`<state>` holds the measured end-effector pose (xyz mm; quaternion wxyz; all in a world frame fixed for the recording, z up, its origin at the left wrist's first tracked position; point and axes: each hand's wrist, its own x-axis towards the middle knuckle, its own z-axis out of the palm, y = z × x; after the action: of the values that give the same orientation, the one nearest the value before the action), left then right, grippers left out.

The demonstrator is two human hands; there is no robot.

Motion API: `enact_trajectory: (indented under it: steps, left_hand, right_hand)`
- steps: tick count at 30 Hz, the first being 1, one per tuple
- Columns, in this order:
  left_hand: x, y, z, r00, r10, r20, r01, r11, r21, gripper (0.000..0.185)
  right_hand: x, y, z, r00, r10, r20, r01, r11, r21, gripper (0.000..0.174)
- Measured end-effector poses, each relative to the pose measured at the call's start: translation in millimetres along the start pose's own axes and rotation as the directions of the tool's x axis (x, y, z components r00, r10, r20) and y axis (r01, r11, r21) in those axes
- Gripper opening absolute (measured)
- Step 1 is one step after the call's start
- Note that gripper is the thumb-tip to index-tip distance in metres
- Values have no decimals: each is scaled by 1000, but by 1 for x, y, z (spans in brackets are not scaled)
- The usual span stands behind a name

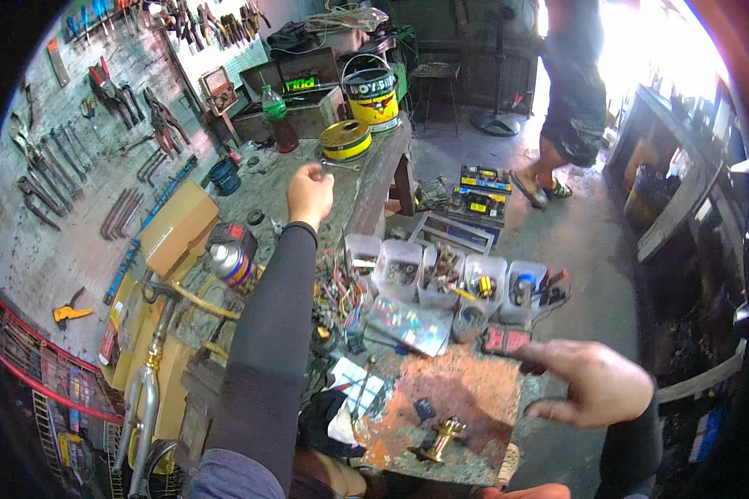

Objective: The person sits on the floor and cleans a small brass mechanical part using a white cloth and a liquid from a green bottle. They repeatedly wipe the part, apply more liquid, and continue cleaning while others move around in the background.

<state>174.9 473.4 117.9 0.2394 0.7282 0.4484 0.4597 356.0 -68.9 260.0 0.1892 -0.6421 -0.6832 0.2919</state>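
Observation:
My left hand (310, 196) reaches far over the workbench, its fingers curled. Just past its fingertips is a small combination wrench (344, 166), in front of a yellow-rimmed spool (346, 141); whether the fingers touch the wrench I cannot tell. Lower right, my right hand (593, 385) hovers with thumb and fingers apart, nothing visible between them. Its fingertips are nearest a red-and-black box (505, 340) at the worn orange tabletop (406, 399). A gold metal wheel hub (442, 439) rests there beside a small black piece (424, 409).
Plastic bins (397, 269) of small parts line the table's far side, near tangled wires (340, 293). A spray can (230, 261), bottle (278, 121) and paint can (372, 100) stand on the bench. Left is a metal fork (143, 405). Beyond batteries (477, 204), a person (571, 93) stands.

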Motion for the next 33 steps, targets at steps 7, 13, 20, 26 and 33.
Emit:
enact_trajectory:
  steps: [7, 13, 20, 26, 33]
  left_hand:
    - [33, -55, 51, 924, -325, 203, 184, 841, 509, 54]
    - [-4, -64, 79, 963, -211, 168, 24, 690, 723, 65]
    - [-4, -57, 71, 976, -160, 150, 0, 681, 732, 65]
    - [4, -57, 79, 943, -270, 192, 62, 712, 699, 60]
    - [5, -60, 80, 944, -266, 195, 81, 760, 644, 58]
  right_hand:
    - [84, 6, -85, 978, -17, 208, -14, 990, 143, 82]
    - [249, 0, -162, 974, 38, 225, -134, 894, 428, 66]
    - [568, 20, -127, 994, -72, -81, 98, 912, 398, 81]
    - [841, 22, -91, 866, 60, -497, 104, 950, 296, 128]
    - [944, 32, -82, 905, -26, -424, 86, 989, 123, 113]
